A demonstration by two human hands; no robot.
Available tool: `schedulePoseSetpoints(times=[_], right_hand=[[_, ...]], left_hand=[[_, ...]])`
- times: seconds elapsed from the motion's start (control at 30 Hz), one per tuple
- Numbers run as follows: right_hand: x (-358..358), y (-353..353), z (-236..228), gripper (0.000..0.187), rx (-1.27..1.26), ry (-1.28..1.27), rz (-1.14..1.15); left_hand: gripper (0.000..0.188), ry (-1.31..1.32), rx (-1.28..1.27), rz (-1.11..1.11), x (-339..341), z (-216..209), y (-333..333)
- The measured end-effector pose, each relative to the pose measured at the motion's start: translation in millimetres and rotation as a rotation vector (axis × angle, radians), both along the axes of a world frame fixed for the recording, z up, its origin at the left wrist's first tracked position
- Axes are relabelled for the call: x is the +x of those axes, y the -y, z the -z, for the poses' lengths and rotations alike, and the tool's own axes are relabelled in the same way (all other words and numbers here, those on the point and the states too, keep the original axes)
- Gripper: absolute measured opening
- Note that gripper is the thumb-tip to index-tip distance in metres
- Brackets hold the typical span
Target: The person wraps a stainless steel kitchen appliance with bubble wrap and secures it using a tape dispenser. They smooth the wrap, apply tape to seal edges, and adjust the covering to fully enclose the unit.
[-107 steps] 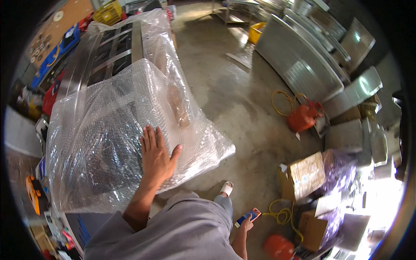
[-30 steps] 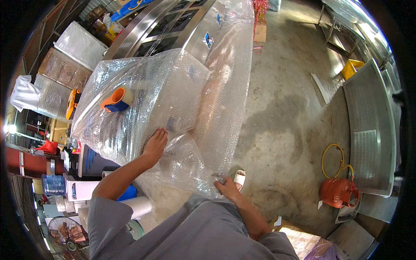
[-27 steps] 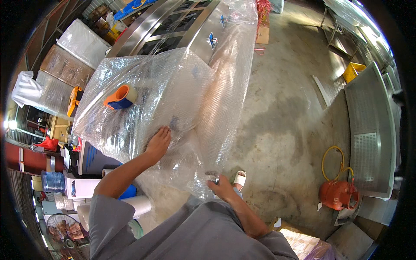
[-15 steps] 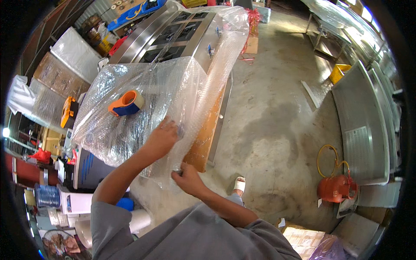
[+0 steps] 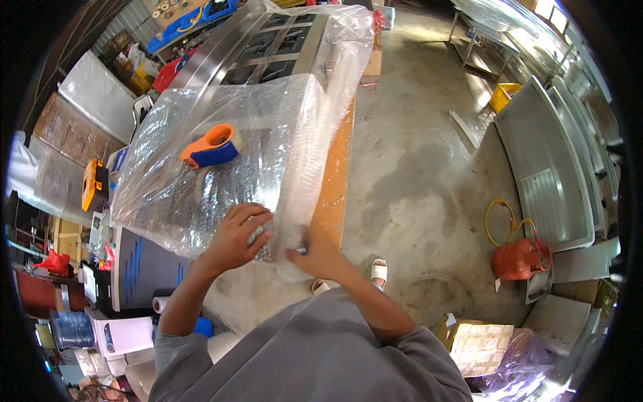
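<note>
Bubble wrap (image 5: pixel 157 157), clear and glossy, draped over the near end of a steel appliance (image 5: pixel 249 52), straight in front of the body and mostly to the left, with dark panels of the appliance in view beyond the wrap's far edge. Left hand (image 5: pixel 238 238) at the near edge of the wrap, palm down, fingers loosely bent and resting on the film, thumb spread apart, nothing clamped. Right hand (image 5: pixel 309 253) just beside, a little to the right, not touching the left, fingers curled around the upright fold at the wrap's near right corner; fingertips blurred. On top of the wrap, beyond the left hand and well clear of both, an orange and blue tape dispenser (image 5: pixel 214 156) lying with a roll in place. Along the right side of the wrap, an orange-brown board (image 5: pixel 333 194). Below, concrete floor (image 5: pixel 415 221) with white sandals (image 5: pixel 380 269) near the right forearm. Farther right, a red gas cylinder (image 5: pixel 514 260) with a yellow hose (image 5: pixel 492 224), tall metal panels (image 5: pixel 549 167) leaning behind, and a yellow crate (image 5: pixel 502 96) near their far end.
</note>
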State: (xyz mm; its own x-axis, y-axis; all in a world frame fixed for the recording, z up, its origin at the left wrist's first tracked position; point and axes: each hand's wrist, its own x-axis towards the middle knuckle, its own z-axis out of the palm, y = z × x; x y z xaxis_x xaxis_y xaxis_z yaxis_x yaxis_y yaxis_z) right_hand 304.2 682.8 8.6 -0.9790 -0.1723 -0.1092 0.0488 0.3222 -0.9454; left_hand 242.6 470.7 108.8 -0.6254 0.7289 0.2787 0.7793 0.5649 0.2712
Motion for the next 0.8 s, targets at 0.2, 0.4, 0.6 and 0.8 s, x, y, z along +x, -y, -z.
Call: schedulePoseSetpoints(times=[0.2,0.4,0.6,0.8], right_hand=[[74,-101,33,0.056,-0.379,0.224,0.342],[119,-154,145,0.067,-0.572,0.337,0.781],[145,-177,280,0.060,-0.701,0.355,0.746],[125,-151,279,0.064,-0.971,0.432,0.789]], left_hand=[[0.036,-0.025,-0.127,0.281,16,0,13],[0.039,0.001,-0.384,0.547,-8,27,-32],[0.059,0.220,-1.134,0.552,-58,89,-113],[0.068,0.197,-1.718,0.363,-85,111,-140]])
